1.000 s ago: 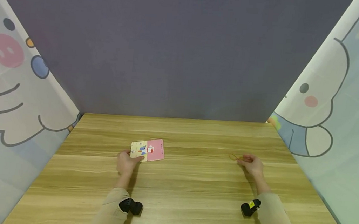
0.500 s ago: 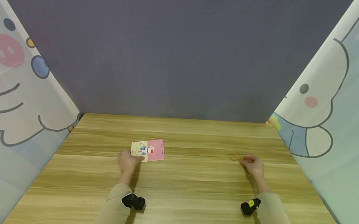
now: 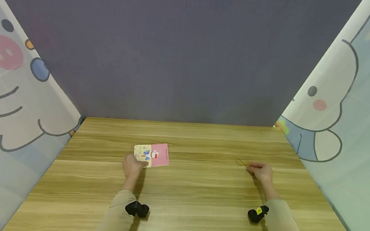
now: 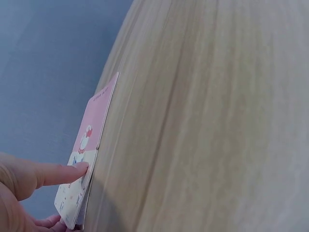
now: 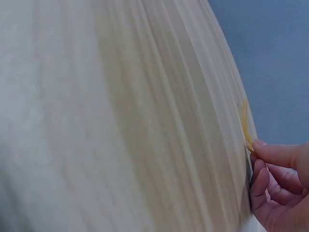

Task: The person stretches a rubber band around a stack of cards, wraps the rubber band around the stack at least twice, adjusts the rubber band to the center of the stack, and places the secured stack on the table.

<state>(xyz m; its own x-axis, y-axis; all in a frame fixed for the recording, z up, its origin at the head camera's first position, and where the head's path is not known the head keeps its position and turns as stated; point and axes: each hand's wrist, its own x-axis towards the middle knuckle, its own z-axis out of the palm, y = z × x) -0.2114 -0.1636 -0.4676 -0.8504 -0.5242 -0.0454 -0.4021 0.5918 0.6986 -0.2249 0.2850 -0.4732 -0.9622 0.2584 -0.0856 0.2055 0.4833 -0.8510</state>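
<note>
A small booklet (image 3: 160,155) with a pink half and a patterned pale-yellow half lies on the left part of the table. My left hand (image 3: 132,166) holds its yellow half at the lower left corner. In the left wrist view, the thumb (image 4: 65,173) lies on top while other fingers reach the edge below, partly hidden. Far to the right, my right hand (image 3: 261,171) pinches a thin yellow rubber band (image 3: 240,162) between thumb and forefinger. The band's loop (image 5: 244,118) sticks out past the fingertips in the right wrist view; the remaining fingers are curled.
The wood-grain table (image 3: 195,196) ends at a dark grey panel (image 3: 189,58) behind. Cartoon-printed curtains hang at the left (image 3: 21,81) and right (image 3: 344,124). A black wrist camera sits on each forearm.
My left hand has shifted very slightly to the right, with its fingers less visible beyond the booklet's left edge. The right hand and rubber band stay nearly in place.
</note>
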